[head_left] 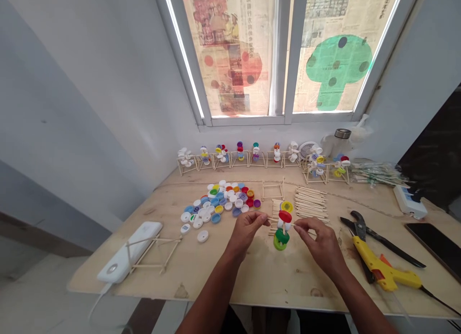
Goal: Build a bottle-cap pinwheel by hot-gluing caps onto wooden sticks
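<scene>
A single head-worn camera looks forward and down from the near edge of a wooden counter (pixel 200 262), its wide view taking in the hands (pixel 247 231) at close range, just below and right of center, and the papered window (pixel 288 60) beyond at top.

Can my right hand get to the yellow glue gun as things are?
Probably yes: the yellow glue gun lies uncovered near the right hand, though that hand is helping hold the bottle-cap wheel.
</scene>
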`<control>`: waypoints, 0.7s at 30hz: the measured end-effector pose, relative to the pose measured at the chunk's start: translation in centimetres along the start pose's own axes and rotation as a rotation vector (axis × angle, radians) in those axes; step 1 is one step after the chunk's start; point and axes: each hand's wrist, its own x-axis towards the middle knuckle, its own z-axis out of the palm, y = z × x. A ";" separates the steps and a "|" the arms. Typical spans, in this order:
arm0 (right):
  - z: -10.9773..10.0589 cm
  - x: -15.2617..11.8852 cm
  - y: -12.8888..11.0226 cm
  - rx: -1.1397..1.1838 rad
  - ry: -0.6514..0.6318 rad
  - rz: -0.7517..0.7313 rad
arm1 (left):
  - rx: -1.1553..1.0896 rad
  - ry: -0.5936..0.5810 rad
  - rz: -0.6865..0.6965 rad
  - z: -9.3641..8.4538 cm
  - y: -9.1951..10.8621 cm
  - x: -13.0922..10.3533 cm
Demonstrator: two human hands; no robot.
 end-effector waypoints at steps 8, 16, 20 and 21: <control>1.1 0.1 3.0 0.354 0.079 0.338 | 0.122 0.183 0.099 -1.3 -1.2 4.7; 0.6 -1.0 2.1 0.235 0.141 0.327 | 0.877 0.236 0.064 -0.2 -0.5 10.1; 0.2 -1.4 2.1 0.182 0.147 0.321 | 0.997 0.277 0.001 0.5 -0.7 11.7; 0.2 -1.6 2.2 0.175 0.146 0.316 | 1.022 0.284 -0.013 0.6 -0.8 12.1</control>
